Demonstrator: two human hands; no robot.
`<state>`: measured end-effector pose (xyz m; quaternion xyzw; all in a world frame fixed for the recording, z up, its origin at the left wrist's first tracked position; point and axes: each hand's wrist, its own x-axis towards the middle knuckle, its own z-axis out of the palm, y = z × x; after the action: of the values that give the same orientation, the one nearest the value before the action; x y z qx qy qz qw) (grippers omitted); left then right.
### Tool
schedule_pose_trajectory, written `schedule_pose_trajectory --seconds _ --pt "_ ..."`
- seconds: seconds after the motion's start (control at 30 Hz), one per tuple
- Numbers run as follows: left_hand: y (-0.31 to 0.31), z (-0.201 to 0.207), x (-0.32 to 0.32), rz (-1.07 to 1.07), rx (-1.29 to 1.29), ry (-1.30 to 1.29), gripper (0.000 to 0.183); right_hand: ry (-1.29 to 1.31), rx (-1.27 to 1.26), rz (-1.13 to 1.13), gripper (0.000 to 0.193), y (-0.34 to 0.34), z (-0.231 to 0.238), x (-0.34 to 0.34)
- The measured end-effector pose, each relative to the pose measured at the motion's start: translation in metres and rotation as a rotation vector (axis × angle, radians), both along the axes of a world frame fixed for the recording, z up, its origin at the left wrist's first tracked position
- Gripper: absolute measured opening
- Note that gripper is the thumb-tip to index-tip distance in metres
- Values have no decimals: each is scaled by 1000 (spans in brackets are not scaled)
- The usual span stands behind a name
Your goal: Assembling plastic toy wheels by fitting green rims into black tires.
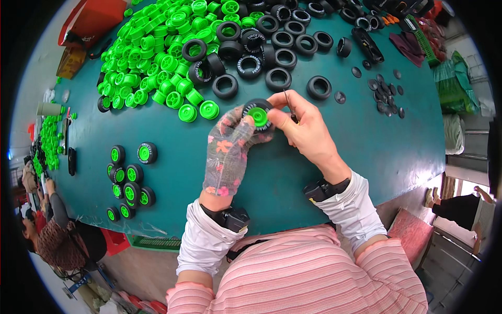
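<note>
A floral see-through glove covers my left hand (228, 149), whose fingers are closed around a small toy wheel (257, 118). The wheel is a black tyre with pale lettering, fitted around a bright green rim. My right hand (308, 131) is bare, and its thumb reaches to the wheel's right edge. Between its fingers sits a thin, pointed dark tool (293, 114), tip upward; its exact kind is not clear. Beyond the hands lie a heap of green rims (151, 57) and many loose black tyres (225, 86). Assembled wheels (132, 193) rest in a cluster to the left.
Small dark discs (384, 97) are scattered on the green table (361, 152) at right. A black elongated object (367, 46) lies at the far right. Another green pile (49, 141) is at the left end, where a person (57, 235) sits. An orange-red bin (91, 21) stands far left.
</note>
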<state>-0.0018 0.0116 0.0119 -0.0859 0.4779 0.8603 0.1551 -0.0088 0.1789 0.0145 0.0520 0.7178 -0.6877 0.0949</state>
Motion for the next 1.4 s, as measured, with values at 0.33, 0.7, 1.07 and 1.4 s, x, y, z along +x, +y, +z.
schedule_pose_trajectory --seconds 0.33,0.7,1.07,1.4 --pt "-12 -4 -4 -90 -189 123 36 276 154 14 19 5 -1 1" --pt "-14 -8 -4 -50 -298 119 35 173 92 128 19 7 -1 2" --pt "-21 -15 -5 -255 207 -121 45 557 283 56 36 -8 -1 5" --pt "-8 -13 -7 -23 -17 152 58 358 357 55 9 -7 -5 11"
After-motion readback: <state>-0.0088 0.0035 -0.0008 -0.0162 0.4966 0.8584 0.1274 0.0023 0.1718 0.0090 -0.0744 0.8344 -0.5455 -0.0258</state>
